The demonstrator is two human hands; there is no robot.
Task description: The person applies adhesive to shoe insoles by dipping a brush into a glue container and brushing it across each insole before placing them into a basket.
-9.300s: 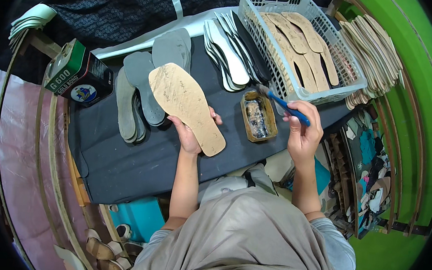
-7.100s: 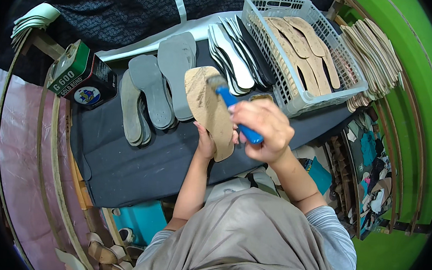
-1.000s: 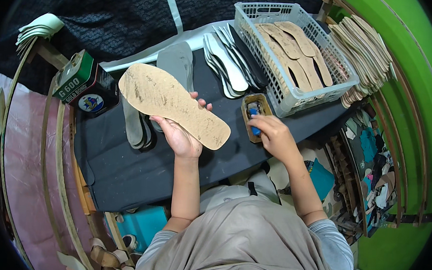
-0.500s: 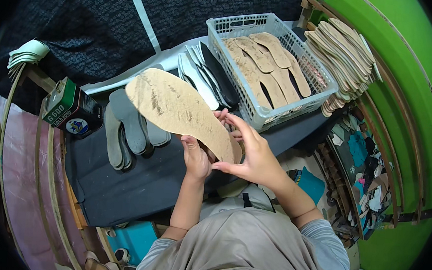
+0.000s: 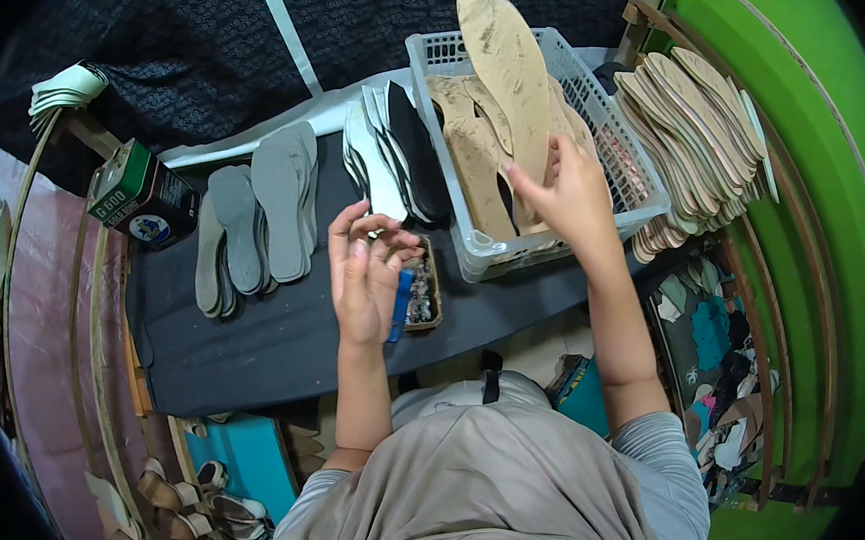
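Head view is showing the right hand (image 5: 570, 194) pinching a tan insole (image 5: 507, 70) between thumb and fingers, and this insole is leaning, its broad end to the far side, above the other tan pieces (image 5: 471, 152) in the white plastic crate (image 5: 553, 260). The left hand (image 5: 364, 280) is hanging with its fingers loosely spread, holding nothing that I can see, just beside a brush with blue handle (image 5: 401, 308) and a small container (image 5: 439, 313). Farther left, grey insoles (image 5: 282, 199) are lying on the dark surface (image 5: 266, 349).
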